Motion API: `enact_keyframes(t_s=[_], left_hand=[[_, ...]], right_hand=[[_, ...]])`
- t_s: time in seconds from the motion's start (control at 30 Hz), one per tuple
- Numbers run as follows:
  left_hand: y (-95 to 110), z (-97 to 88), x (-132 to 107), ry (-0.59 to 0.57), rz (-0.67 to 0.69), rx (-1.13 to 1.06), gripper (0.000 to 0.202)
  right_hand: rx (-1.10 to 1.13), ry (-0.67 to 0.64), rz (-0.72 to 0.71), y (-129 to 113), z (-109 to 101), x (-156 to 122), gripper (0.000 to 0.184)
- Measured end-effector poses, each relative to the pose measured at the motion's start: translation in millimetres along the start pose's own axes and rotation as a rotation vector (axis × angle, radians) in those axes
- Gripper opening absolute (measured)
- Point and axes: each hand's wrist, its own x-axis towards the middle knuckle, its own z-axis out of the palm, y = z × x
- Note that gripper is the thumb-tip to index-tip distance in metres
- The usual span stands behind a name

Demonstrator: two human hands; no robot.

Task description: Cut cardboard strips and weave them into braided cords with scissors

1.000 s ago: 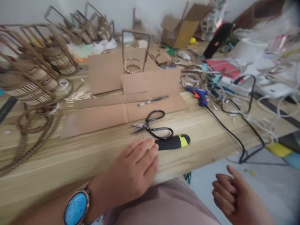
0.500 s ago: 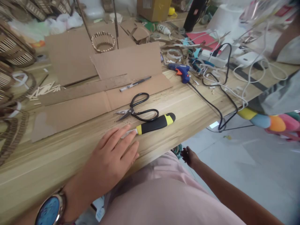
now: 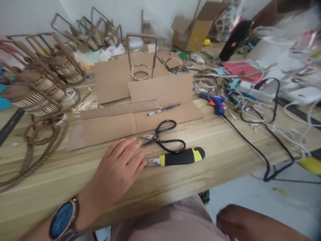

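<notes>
My left hand (image 3: 120,165), with a watch on its wrist, lies palm down over the wooden table, fingers stretched out and holding nothing visible. Its fingertips cover the end of the metal blade of a black-and-yellow-handled tool (image 3: 179,157); the blade's tip is hidden. Just above that tool lie black-handled scissors (image 3: 162,137), their blades parted. Beyond them a pen (image 3: 164,109) rests on folded cardboard (image 3: 107,129). My right hand (image 3: 229,217) is low at the right, off the table edge, dark and blurred, its fingers not readable.
A blue glue gun (image 3: 214,102) with a black cable lies right of the cardboard, among white cords and scraps. A small round basket (image 3: 140,72) with a tall handle stands behind. Several woven lantern-like pieces (image 3: 40,90), small sticks (image 3: 85,106) and braided cord (image 3: 47,150) are at left.
The view has tilted up and shifted left, showing more of the back of the table. My right arm has swung closer to my body. My left hand stays beside the tool's blade.
</notes>
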Motion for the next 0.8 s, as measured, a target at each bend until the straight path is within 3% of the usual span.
enact_keyframes(t_s=[0.1, 0.13, 0.23, 0.3, 0.43, 0.57, 0.7, 0.8], left_hand=[[-8.3, 5.6, 7.0, -0.026, -0.075, 0.009, 0.026], [-10.5, 8.0, 9.1, -0.042, -0.087, 0.005, 0.026], [-15.7, 15.3, 14.6, -0.114, -0.126, -0.013, 0.022], [-19.9, 19.2, 17.1, -0.161, -0.169, -0.027, 0.019], [-34.0, 25.8, 19.3, -0.214, -0.269, -0.056, 0.017], [-54.2, 33.0, 20.7, -0.214, -0.33, -0.042, 0.018], [-77.3, 39.8, 27.0, -0.18, -0.359, -0.025, 0.022], [-99.4, 45.7, 36.7, -0.163, -0.379, 0.022, 0.026]], right_hand=[[-0.165, -0.375, -0.307, -59.6, -28.5, 25.1, 0.022], [-0.243, -0.431, -0.394, -80.0, -35.7, 41.5, 0.02], [-0.467, -0.254, -0.593, -126.7, -43.0, 103.5, 0.017], [-0.648, -0.087, -0.7, -140.2, -35.9, 143.9, 0.02], [-0.82, -0.171, -0.757, -143.2, -12.3, 195.9, 0.053], [-0.843, -0.233, -0.8, -145.9, -10.5, 208.5, 0.061], [-0.781, -0.209, -0.795, -129.1, -51.2, 202.8, 0.048], [-0.739, -0.173, -0.686, -82.8, -100.5, 189.4, 0.052]])
